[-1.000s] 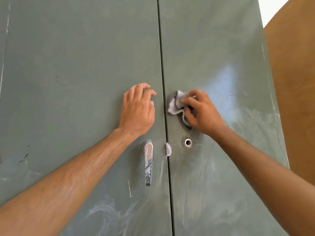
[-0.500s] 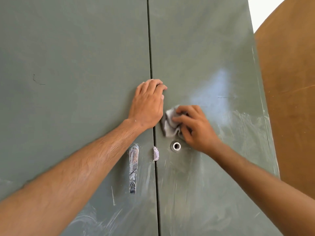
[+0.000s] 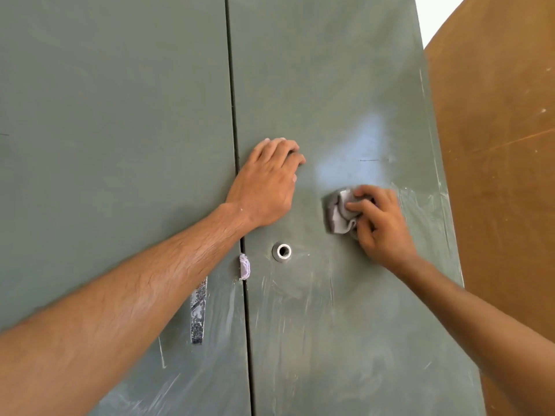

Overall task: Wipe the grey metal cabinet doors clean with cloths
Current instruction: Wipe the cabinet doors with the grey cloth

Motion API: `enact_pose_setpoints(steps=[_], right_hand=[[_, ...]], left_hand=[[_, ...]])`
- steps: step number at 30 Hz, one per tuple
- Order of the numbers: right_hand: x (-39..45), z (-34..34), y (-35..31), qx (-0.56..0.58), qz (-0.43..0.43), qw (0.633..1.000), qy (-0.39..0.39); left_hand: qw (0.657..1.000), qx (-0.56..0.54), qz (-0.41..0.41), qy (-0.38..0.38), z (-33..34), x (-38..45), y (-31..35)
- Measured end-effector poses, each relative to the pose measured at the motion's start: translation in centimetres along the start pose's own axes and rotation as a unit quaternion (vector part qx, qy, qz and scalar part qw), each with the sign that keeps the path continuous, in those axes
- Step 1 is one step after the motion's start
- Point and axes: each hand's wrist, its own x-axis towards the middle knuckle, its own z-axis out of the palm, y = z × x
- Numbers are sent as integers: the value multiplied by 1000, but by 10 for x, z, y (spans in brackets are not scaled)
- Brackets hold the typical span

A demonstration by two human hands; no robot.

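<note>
Two grey-green metal cabinet doors fill the view, the left door (image 3: 114, 145) and the right door (image 3: 330, 70), split by a dark vertical seam. My right hand (image 3: 378, 223) grips a crumpled grey cloth (image 3: 338, 214) and presses it against the right door, above and to the right of a round metal lock hole (image 3: 283, 251). My left hand (image 3: 267, 184) rests on the right door just past the seam, fingers bent against the metal, holding nothing. White smear marks cover the lower parts of both doors.
A worn metal handle (image 3: 198, 313) hangs on the left door, partly behind my left forearm. A small whitish wad (image 3: 244, 266) sits in the seam. A brown wooden panel (image 3: 495, 175) stands to the right of the cabinet.
My right hand slid the cloth rightward across the right door, away from the seam. My left hand crossed from the left door onto the right door. The view shifted right.
</note>
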Motion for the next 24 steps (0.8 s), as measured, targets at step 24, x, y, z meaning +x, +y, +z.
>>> enact_pose_setpoints(steps=[24], right_hand=[[-1,-36,106,-69,238,968,43]], left_hand=[[998,38,55,-10,-1,-7,5]])
